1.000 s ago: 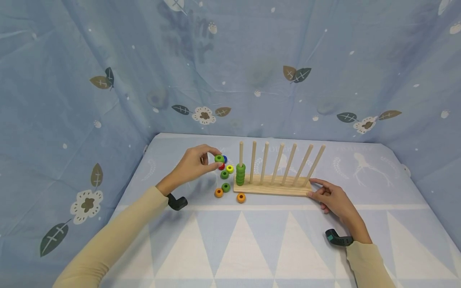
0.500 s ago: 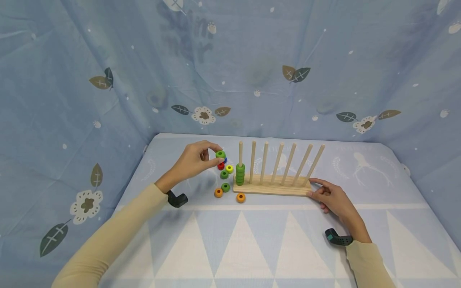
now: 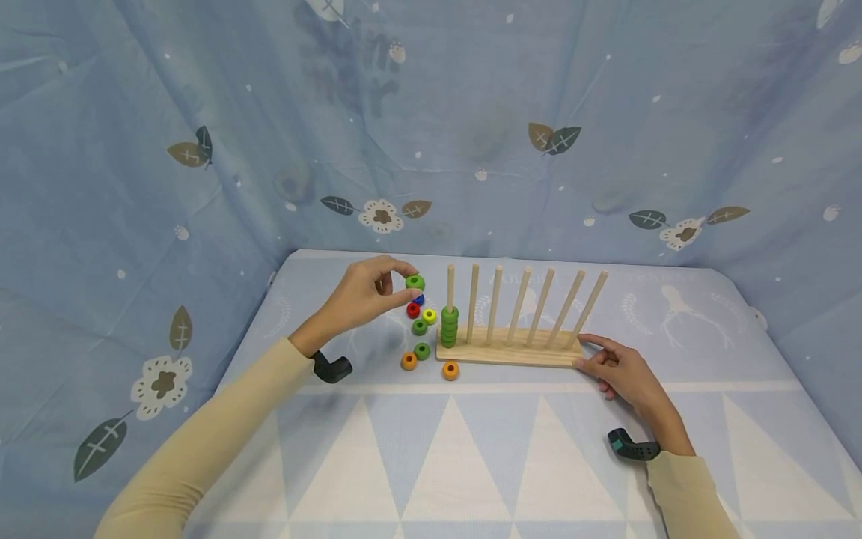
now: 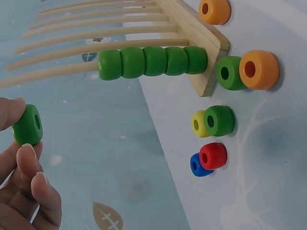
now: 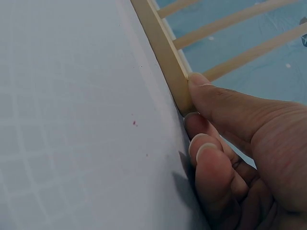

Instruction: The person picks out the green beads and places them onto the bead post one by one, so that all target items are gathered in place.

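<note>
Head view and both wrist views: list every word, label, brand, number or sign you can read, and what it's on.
No text can be read for certain.
Table cover: faint lettering along the far edge, too pale and blurred to read.
Blue curtain: dark, letter-like smudges at upper left of centre, illegible.
Peg rack and beads: none visible.

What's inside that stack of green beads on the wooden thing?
A wooden peg runs into the five stacked green beads. Its bare top sticks out; the part inside is covered, so it can't be seen.
</note>
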A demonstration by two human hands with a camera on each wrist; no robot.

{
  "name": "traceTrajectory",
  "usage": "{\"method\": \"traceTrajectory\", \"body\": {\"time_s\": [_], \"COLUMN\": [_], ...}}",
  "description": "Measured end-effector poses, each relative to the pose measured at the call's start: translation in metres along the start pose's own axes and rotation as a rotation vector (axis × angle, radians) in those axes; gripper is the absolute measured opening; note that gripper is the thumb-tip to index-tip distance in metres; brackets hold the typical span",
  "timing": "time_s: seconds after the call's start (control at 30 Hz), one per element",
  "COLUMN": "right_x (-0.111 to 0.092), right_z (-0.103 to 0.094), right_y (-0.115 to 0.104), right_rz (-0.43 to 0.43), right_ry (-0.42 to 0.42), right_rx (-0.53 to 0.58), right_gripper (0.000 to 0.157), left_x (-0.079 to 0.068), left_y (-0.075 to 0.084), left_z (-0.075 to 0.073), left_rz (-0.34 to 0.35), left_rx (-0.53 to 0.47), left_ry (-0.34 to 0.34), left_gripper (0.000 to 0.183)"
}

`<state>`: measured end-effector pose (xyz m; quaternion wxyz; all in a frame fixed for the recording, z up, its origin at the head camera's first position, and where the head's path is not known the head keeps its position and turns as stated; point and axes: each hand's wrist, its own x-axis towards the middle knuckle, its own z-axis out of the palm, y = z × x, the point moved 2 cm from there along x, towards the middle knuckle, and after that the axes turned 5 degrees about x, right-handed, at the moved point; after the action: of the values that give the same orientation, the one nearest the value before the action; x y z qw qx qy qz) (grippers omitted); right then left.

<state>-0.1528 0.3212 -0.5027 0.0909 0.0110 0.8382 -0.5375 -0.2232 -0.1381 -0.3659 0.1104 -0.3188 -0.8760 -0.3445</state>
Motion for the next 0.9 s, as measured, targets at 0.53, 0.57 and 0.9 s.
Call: {"method": "traceTrajectory", "body": {"time_s": [0.53,0.57,0.9], "right_x": [-0.001,-0.001,-0.001], "right_z": [0.001,0.001,0.0], "right_y": [-0.001,-0.001,-0.001], "right_rz": [0.002,0.003,-0.007], "right_ry": [0.003,0.004,-0.001], "right_rx": [0.009,0.009,0.013], "right_gripper": [0.069,0.069,0.07], "left_x": [0.009,0.01,0.014], "left_y": [0.012,0.013,0.019], "left_z": [-0.006,-0.006,-0.008], "left_rz": [0.031,0.036,0.053], "left_rx": [-0.01,-0.009,-0.022], "left_ry": [0.004,0.006,0.014], "left_gripper": [0.028,0.028,0.027]}}
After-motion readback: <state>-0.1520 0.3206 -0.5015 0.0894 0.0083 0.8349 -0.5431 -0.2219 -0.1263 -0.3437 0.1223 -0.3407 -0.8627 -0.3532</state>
